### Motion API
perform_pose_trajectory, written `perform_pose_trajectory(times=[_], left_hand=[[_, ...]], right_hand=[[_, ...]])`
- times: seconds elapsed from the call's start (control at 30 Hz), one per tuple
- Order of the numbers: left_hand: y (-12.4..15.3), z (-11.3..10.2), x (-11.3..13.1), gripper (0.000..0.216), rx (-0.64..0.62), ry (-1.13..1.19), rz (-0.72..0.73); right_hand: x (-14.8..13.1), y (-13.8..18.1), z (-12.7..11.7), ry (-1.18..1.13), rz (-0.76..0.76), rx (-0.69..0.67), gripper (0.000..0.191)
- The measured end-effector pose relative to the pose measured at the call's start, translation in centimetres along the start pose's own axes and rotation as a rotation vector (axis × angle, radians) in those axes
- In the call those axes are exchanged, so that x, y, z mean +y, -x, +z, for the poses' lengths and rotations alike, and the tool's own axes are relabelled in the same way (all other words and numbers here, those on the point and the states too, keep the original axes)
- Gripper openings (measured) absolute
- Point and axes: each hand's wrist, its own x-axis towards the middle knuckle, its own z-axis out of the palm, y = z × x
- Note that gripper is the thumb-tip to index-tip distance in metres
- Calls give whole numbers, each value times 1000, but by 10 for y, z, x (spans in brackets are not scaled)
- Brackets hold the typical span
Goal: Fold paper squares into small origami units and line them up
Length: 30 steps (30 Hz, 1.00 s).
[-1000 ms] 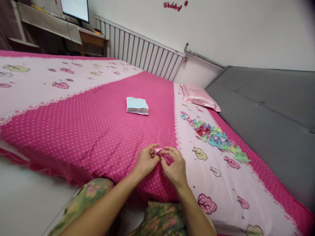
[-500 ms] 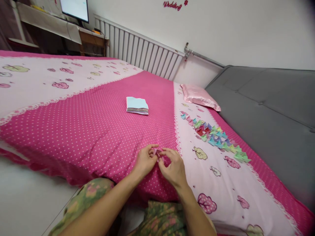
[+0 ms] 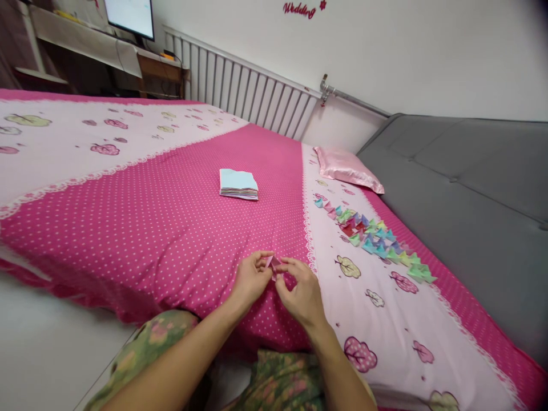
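Note:
A small folded piece of pink paper (image 3: 273,263) is held up between both hands, over the near edge of the bed. My left hand (image 3: 252,277) pinches its left side between thumb and fingers. On the other side, my right hand (image 3: 301,288) has its thumb and bent fingers closed on the right part of the paper. Fingertips cover much of the fold. Farther off on the bed lies a stack of square paper (image 3: 238,181) with a light blue sheet on top. Several folded paper boats (image 3: 381,242) in many colours stand in rows to the right.
The bed (image 3: 171,188) has a pink dotted cover with pale printed bands. A pink pillow (image 3: 347,169) lies near the grey headboard (image 3: 462,200). Beyond are a radiator (image 3: 244,80) and a desk (image 3: 158,67) with a monitor (image 3: 131,18).
The pink paper has turned slightly between the fingers and shows a narrower, more upright face. Both hands have shifted only a little; the stack and boats are unmoved.

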Motion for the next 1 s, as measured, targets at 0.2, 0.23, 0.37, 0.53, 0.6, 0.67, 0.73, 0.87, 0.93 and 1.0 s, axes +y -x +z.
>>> perform_pose_trajectory(times=[0.2,0.23,0.37,0.53,0.6,0.67,0.73,0.87,0.93,1.0], left_hand=[[3,2,6,32,6,17,-6],[3,3,7,32,5,14,-9],[5,3,9,32,2,22,-40],[6,2,11,32,4,33,-89],[6,2,11,30,5,33,-92],[5,2,11,29,10,37,-91],[5,2,10,28,13,49,-88],[3,2,8,27,24,74,-70],[2,2,6,26,21,76,-61],[2,1,5,26,8,80,-61]], right_hand=[[-3,0,0,7,-3,5,13],[-3,0,0,5,-1,3,12],[-5,0,0,14,21,-15,9],[-6,1,1,3,35,6,9],[-6,1,2,1,54,25,9],[-5,1,3,1,74,41,13],[-5,1,3,-3,65,49,18],[-5,1,2,-31,-3,49,25],[-6,1,2,-40,-10,39,25],[-5,1,2,-45,-7,26,25]])
